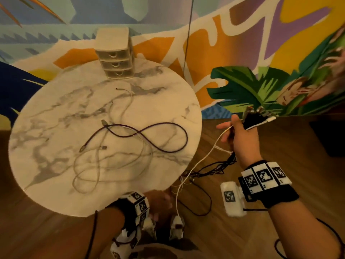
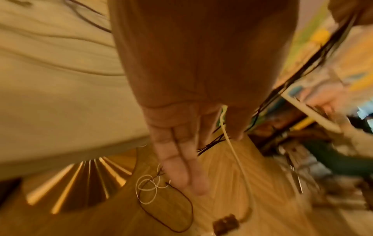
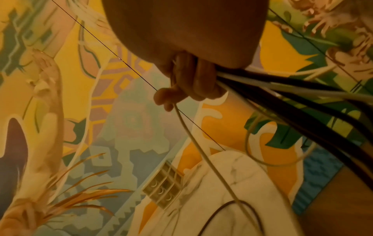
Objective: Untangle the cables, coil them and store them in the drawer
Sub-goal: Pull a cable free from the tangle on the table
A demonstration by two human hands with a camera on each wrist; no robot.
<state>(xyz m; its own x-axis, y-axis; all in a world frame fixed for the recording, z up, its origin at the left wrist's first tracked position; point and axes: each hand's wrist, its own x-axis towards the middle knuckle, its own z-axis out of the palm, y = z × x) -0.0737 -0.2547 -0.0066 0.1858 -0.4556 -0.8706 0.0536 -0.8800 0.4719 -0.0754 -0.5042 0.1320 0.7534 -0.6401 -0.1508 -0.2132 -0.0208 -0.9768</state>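
1. Off to the table's right, right hand [image 1: 240, 139] raised, fingers curled round a bundle of dark and white cables [image 3: 268, 83].
2. From that fist, white cable [image 1: 196, 163] slanting down and leftward to left hand [image 1: 158, 202], low beside the round marble table [image 1: 46, 165].
3. Left fingers [image 2: 181, 159] straight and relaxed (white line threaded between two of them, not pinched).
4. Loose tangle [image 1: 115, 144] lying on the tabletop, nearer the left hand.
5. Drawer unit [image 1: 114, 55] at the table's far edge, all drawers closed.
6. Likely next: sliding left hand along the cable's slanting axis to free it.
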